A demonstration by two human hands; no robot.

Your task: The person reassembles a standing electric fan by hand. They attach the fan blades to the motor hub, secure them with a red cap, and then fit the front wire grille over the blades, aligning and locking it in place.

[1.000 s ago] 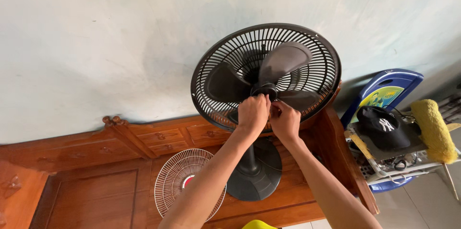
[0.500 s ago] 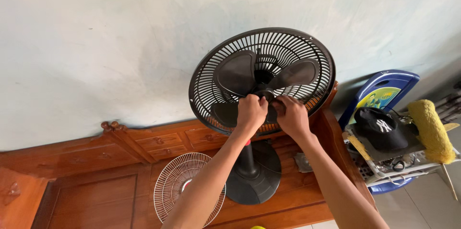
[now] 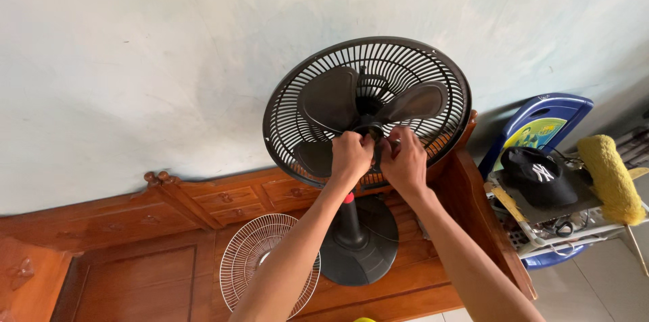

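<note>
I see my left hand (image 3: 351,154) and my right hand (image 3: 404,160) side by side at the middle of the fan (image 3: 367,109), both clenched around the hub (image 3: 373,131) where the blades (image 3: 331,99) meet. My fingers cover the hub, so I cannot tell what part sits under them. The fan stands on a round dark base (image 3: 362,244) on a carved wooden cabinet (image 3: 162,241) against a pale wall (image 3: 135,58). Its rear guard (image 3: 433,65), a ring of black ribs, is behind the blades; nothing covers the front. I count three blades: two up high, one low and partly hidden by my left hand.

One loose wire grille (image 3: 260,261), pale with a red spot at its centre, leans on the cabinet just beside the base, and my left forearm crosses in front of it.

Off to the right, well apart from the fan, one blue plastic chair (image 3: 541,126) with a yellow and green picture on its back leans at the wall. Below it a white wire rack (image 3: 574,234) holds one black cap (image 3: 541,177) and one yellow paint roller (image 3: 612,180).
</note>
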